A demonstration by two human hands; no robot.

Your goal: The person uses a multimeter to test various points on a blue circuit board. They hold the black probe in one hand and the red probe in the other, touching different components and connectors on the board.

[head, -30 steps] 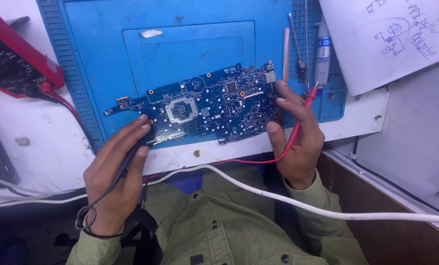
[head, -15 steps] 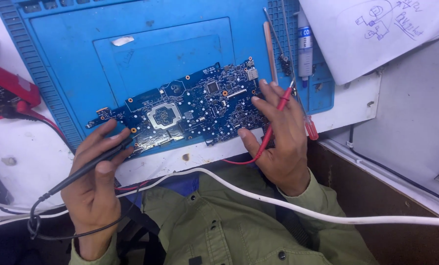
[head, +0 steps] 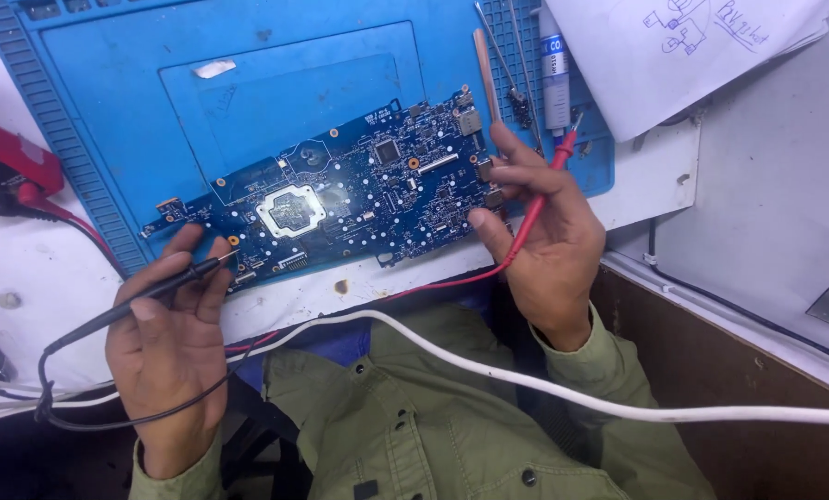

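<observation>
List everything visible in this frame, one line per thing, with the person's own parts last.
circuit board: 1, blue, on the mat
work mat: 1, blue, on the bench
black probe: 1, in left hand, tip at the board's edge
red probe: 1, in right hand
meter: 1, red, far left
paper sheets: white, top right
white cable: 1, across the lap
left hand: 1
right hand: 1

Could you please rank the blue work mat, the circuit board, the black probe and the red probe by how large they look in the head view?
1. blue work mat
2. circuit board
3. black probe and red probe: look alike, unranked.
</observation>
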